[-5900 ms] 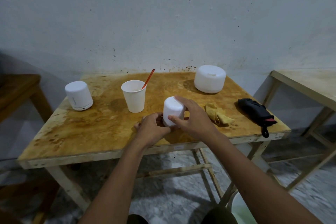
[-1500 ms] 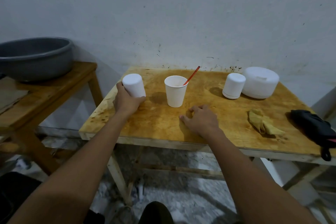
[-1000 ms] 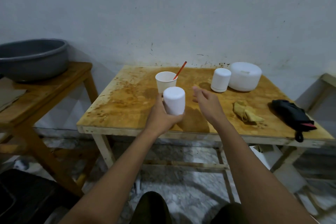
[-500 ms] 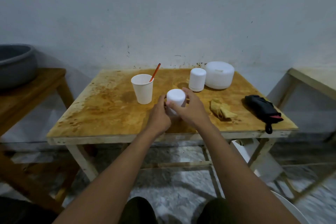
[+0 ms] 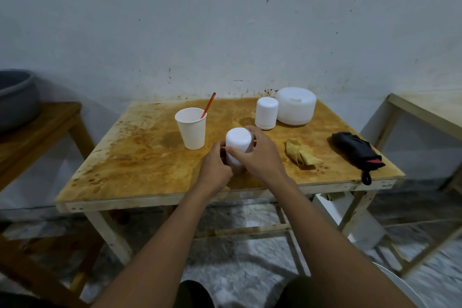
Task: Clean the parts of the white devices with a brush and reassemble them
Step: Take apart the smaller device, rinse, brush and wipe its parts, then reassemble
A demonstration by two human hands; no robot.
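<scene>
A small white device [image 5: 238,144] stands at the centre of the frame, clasped between both hands above the near half of a stained wooden table [image 5: 140,147]. Its long axis runs close to vertical, the rounded top tipped a little toward the camera. Its base is hidden by fingers, so whether it rests on the wood or is lifted clear cannot be told.

The left hand [image 5: 215,169] curls round the lower part from the left side. The right hand [image 5: 261,157] wraps the upper part from the right, thumb laid across the front. Neither hand is the nearer, as both are already on it, one low and one high. That split grip along the upright axis looks suited to twisting or pulling the top from the base, which appears to be the step in hand.

Just up and left of the hands stands a paper cup [image 5: 191,130] with the orange-handled brush [image 5: 208,105] leaning in it, closer to the left hand than the right. Toward the upper right of the table, a second device [image 5: 266,112] stands closed, just beside a large device [image 5: 296,105] near the wall. A yellow cloth [image 5: 301,155] lies right of the hands, and a black bundle [image 5: 355,150] lies further right by the table's edge.

At the far left of the frame, a grey basin [image 5: 15,97] sits on a side table [image 5: 42,127].
</scene>
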